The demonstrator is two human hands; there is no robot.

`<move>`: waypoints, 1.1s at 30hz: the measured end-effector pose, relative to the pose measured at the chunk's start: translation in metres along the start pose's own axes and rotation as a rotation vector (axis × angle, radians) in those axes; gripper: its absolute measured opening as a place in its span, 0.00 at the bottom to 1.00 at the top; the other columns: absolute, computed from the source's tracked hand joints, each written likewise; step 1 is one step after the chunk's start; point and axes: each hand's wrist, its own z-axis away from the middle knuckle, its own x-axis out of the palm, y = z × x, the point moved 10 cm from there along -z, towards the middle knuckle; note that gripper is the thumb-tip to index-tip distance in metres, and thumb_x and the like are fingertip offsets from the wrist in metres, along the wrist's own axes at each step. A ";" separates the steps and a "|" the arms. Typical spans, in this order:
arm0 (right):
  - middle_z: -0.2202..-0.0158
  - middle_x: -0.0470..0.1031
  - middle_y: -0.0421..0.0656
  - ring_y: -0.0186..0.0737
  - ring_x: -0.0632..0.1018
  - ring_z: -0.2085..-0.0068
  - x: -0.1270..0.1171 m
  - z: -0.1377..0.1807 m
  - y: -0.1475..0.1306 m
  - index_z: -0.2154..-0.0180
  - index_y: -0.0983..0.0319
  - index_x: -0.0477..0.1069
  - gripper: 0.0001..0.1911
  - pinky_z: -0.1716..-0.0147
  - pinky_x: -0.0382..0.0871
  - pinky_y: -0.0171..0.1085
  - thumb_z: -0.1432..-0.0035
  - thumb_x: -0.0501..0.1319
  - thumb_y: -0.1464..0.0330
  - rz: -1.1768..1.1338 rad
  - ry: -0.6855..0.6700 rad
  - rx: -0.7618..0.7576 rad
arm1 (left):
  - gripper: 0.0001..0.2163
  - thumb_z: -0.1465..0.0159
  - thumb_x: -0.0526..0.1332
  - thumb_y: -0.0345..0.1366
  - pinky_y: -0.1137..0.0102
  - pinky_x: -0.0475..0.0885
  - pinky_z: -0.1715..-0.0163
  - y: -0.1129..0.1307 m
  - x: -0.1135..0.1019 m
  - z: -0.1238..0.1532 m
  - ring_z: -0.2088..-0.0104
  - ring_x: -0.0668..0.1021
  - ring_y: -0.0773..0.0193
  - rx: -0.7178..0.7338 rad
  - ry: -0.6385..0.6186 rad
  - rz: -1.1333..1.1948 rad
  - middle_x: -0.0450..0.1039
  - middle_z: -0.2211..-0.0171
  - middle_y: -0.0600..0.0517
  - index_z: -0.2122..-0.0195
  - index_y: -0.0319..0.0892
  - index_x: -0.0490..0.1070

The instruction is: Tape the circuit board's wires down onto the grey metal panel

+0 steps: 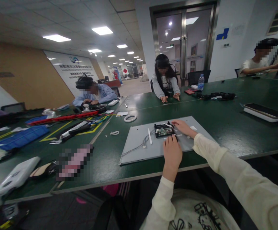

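A grey metal panel lies flat on the green table in front of me, with a small black-framed circuit board on it and grey cables trailing left. My left hand rests on the panel just below the board, fingers curled against the board's near edge; whether it grips anything is hidden. My right hand lies along the board's right side, fingers stretched toward its top right corner and touching it.
A roll of white tape and a small white loop lie left of the panel. A dark-topped white device sits at right. Blue trays, a red strip and cables crowd the left table. Three other people sit at the tables.
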 end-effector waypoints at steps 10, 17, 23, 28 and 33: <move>0.59 0.78 0.45 0.41 0.76 0.56 -0.010 0.006 -0.012 0.63 0.62 0.78 0.17 0.51 0.66 0.40 0.44 0.51 0.76 0.057 0.012 -0.025 | 0.19 0.34 0.50 0.31 0.58 0.63 0.46 -0.001 0.001 0.000 0.45 0.70 0.54 0.003 -0.004 0.010 0.68 0.46 0.38 0.42 0.33 0.61; 0.63 0.78 0.45 0.41 0.76 0.59 -0.012 0.008 -0.008 0.69 0.62 0.78 0.15 0.53 0.66 0.38 0.46 0.52 0.76 0.108 0.003 0.020 | 0.19 0.34 0.51 0.31 0.58 0.64 0.46 0.000 -0.001 0.000 0.45 0.70 0.54 0.006 0.006 0.016 0.68 0.46 0.37 0.42 0.34 0.61; 0.62 0.77 0.46 0.39 0.76 0.60 -0.011 0.010 -0.007 0.64 0.64 0.76 0.11 0.54 0.68 0.38 0.44 0.55 0.73 0.030 0.013 0.027 | 0.19 0.34 0.51 0.31 0.57 0.64 0.47 0.000 -0.001 0.001 0.45 0.70 0.53 0.003 0.009 0.026 0.68 0.46 0.37 0.43 0.34 0.62; 0.49 0.70 0.51 0.41 0.72 0.49 -0.013 0.015 -0.032 0.48 0.63 0.69 0.19 0.49 0.66 0.41 0.39 0.56 0.63 -0.054 0.032 -0.107 | 0.18 0.35 0.52 0.31 0.56 0.63 0.45 0.000 -0.005 0.001 0.43 0.68 0.52 -0.006 0.029 0.055 0.66 0.45 0.37 0.44 0.33 0.63; 0.38 0.60 0.50 0.45 0.60 0.37 0.001 0.031 -0.069 0.40 0.59 0.62 0.26 0.38 0.52 0.48 0.38 0.56 0.62 0.023 -0.144 -0.346 | 0.12 0.36 0.53 0.27 0.59 0.63 0.44 0.001 -0.044 0.000 0.44 0.67 0.56 0.023 0.215 0.174 0.67 0.48 0.43 0.54 0.39 0.69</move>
